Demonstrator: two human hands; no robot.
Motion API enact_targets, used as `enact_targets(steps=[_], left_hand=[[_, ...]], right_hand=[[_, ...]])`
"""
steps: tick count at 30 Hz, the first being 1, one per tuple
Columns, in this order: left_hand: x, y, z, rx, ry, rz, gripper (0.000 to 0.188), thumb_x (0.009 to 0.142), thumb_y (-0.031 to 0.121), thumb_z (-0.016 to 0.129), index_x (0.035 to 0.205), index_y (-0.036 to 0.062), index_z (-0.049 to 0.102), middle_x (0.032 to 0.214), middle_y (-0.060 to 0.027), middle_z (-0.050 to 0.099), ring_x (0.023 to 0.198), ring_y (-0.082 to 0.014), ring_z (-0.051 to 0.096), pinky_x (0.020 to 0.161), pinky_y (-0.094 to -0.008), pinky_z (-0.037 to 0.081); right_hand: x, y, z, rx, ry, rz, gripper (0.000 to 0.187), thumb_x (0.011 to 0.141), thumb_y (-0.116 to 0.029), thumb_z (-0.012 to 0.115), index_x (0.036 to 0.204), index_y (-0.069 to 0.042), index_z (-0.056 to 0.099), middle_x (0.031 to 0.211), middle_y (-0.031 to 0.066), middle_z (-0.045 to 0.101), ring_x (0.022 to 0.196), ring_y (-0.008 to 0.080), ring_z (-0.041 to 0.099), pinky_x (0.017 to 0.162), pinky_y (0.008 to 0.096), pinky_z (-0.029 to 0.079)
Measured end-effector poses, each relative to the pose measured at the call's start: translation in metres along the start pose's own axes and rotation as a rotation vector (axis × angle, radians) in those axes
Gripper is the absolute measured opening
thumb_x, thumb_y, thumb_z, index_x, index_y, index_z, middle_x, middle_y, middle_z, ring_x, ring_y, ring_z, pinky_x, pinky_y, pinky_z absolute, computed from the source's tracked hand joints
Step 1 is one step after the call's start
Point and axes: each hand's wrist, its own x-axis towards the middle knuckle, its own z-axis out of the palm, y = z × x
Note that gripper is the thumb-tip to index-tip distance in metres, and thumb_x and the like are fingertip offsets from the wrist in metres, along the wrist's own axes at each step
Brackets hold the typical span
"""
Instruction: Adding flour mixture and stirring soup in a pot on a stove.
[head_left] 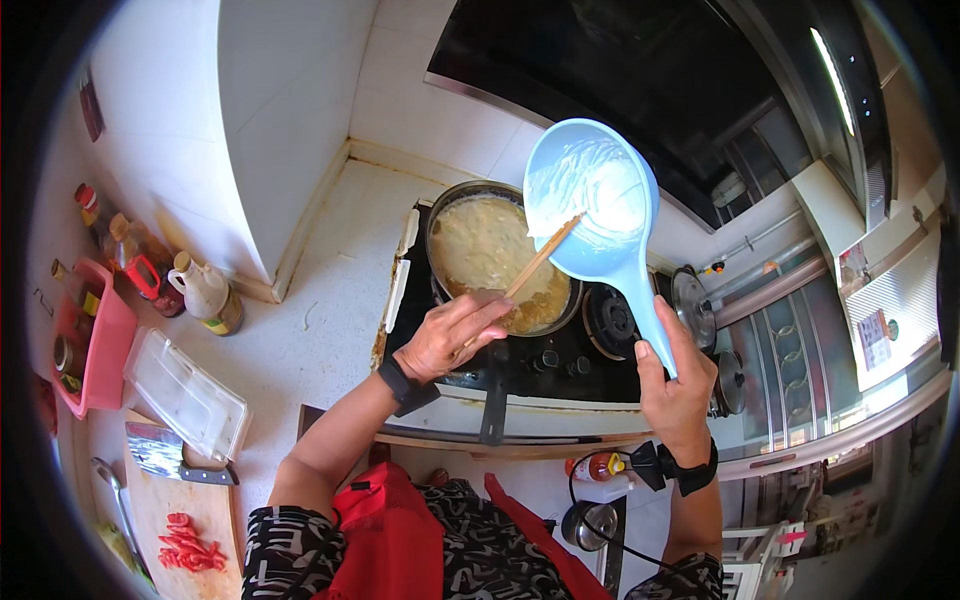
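My right hand point(678, 375) is closed round the handle of a light blue ladle-shaped scoop point(640, 262), tilted over the right side of a pan. White, thick batter point(600, 190) coats the inside of its bowl. In my left hand point(455, 335) are wooden chopsticks point(545, 258), their tips inside the scoop touching the batter. Below, the wide dark pan point(433, 235) stands on the stove, full of cloudy, yellowish soup point(480, 235). Its long black handle point(494, 395) points toward me.
A second burner point(610, 318) lies right of the pan, with pot lids point(692, 305) beyond. On the left counter are sauce bottles point(205, 295), a pink basket point(105, 335), a clear plastic box point(190, 390), a cleaver point(160, 452) and sliced red pieces point(190, 545) on a cutting board point(150, 510).
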Motion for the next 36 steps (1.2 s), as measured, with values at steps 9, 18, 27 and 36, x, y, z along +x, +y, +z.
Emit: enact_targets(steps=[9, 18, 27, 36], left_hand=[[0.003, -0.011, -0.011, 0.094, -0.093, 0.110, 0.044, 0.085, 0.017, 0.072, 0.124, 0.0037, 0.060, 0.112, -0.0152, 0.064, 0.103, -0.0314, 0.064, 0.084, -0.0384, 0.055], [0.051, -0.059, -0.059, -0.701, 0.488, -0.646, 0.047, 0.102, 0.034, 0.048, 0.114, -0.0108, 0.057, 0.103, -0.0205, 0.067, 0.089, -0.0255, 0.070, 0.083, -0.0332, 0.057], [0.030, -0.088, -0.051, -0.967, 0.503, -0.963, 0.045, 0.100, 0.035, 0.052, 0.108, -0.0087, 0.059, 0.095, -0.0185, 0.068, 0.082, -0.0244, 0.071, 0.072, -0.0260, 0.060], [0.026, -0.119, -0.046, -1.037, 0.434, -1.108, 0.040, 0.100, 0.033, 0.054, 0.103, -0.0066, 0.060, 0.093, -0.0181, 0.068, 0.076, -0.0246, 0.072, 0.065, -0.0260, 0.061]], right_hand=[[0.004, 0.004, 0.000, 0.022, -0.045, 0.051, 0.045, 0.083, 0.002, 0.064, 0.128, 0.003, 0.055, 0.111, 0.0253, 0.066, 0.093, 0.0330, 0.070, 0.078, 0.0350, 0.055], [0.000, 0.010, 0.001, -0.012, -0.150, 0.013, 0.049, 0.083, 0.001, 0.065, 0.130, 0.000, 0.053, 0.109, 0.0256, 0.066, 0.093, 0.0383, 0.068, 0.078, 0.0382, 0.055], [-0.001, 0.006, 0.006, -0.037, -0.116, -0.083, 0.051, 0.082, 0.002, 0.065, 0.131, 0.002, 0.052, 0.098, 0.0241, 0.066, 0.081, 0.0346, 0.068, 0.068, 0.0373, 0.054], [-0.007, 0.010, 0.008, -0.066, -0.129, -0.093, 0.052, 0.081, 0.004, 0.065, 0.131, 0.004, 0.051, 0.083, 0.0181, 0.063, 0.066, 0.0295, 0.063, 0.057, 0.0364, 0.050]])
